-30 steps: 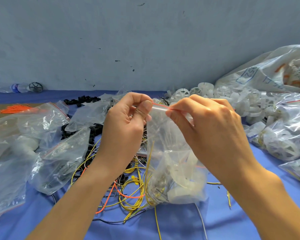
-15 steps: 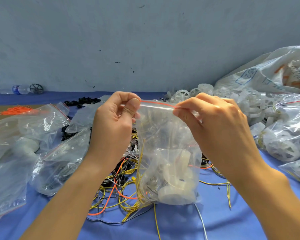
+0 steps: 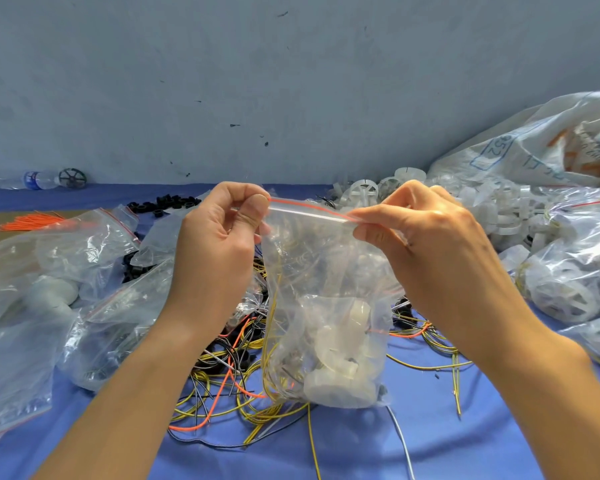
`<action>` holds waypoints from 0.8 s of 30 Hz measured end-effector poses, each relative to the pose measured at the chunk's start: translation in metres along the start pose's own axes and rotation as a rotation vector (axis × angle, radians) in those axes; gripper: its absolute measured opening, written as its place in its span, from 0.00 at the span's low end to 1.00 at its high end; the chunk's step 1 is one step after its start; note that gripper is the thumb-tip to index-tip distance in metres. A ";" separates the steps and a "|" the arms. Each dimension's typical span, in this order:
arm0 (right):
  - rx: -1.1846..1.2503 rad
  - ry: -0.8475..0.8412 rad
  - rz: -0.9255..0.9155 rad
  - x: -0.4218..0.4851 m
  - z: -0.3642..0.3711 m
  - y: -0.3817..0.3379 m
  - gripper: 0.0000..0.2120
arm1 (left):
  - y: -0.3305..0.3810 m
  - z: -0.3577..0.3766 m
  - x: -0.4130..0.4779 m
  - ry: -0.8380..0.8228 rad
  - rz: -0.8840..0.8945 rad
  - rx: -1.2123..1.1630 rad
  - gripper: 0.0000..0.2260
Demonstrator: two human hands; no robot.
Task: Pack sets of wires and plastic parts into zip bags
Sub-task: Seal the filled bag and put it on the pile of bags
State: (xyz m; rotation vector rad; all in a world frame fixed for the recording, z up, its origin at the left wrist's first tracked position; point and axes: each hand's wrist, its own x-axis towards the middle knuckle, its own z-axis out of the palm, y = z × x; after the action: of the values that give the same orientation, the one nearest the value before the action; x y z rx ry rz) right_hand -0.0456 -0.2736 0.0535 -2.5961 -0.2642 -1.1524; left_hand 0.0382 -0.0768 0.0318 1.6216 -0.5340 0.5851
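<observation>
A clear zip bag [image 3: 323, 306] with a red strip along its top hangs between my hands above the blue table. Inside it lie white plastic parts and yellow wires. My left hand [image 3: 219, 247] pinches the left end of the bag's zip edge between thumb and forefinger. My right hand [image 3: 426, 247] pinches the right end of the same edge. Under the bag sprawls a tangle of loose wires [image 3: 229, 382], yellow, orange and black.
Filled zip bags [image 3: 94, 306] lie at the left. White wheel-shaped parts [image 3: 368, 192] and more filled bags [image 3: 575, 271] pile up at the right, below a big printed sack [image 3: 541, 147]. Black parts [image 3: 163, 204], orange wires [image 3: 32, 221] and a bottle [image 3: 35, 180] sit at the back left.
My hands have moved apart along the zip edge, the left one leftward, stretching the bag's top flat. The bag has lifted slightly.
</observation>
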 end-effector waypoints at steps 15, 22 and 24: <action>0.137 -0.060 0.055 -0.002 -0.001 0.003 0.11 | -0.005 -0.004 0.004 0.013 0.020 -0.001 0.06; 0.332 -0.091 0.169 0.001 0.000 0.004 0.10 | -0.007 -0.004 0.003 0.005 0.018 0.004 0.06; 0.462 -0.097 0.232 0.002 -0.001 0.004 0.11 | -0.006 -0.004 0.003 0.004 0.015 0.006 0.06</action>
State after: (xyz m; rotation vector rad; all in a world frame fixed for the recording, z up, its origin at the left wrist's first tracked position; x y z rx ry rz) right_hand -0.0440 -0.2778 0.0547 -2.2060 -0.2121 -0.7776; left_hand 0.0442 -0.0717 0.0301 1.6228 -0.5423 0.6022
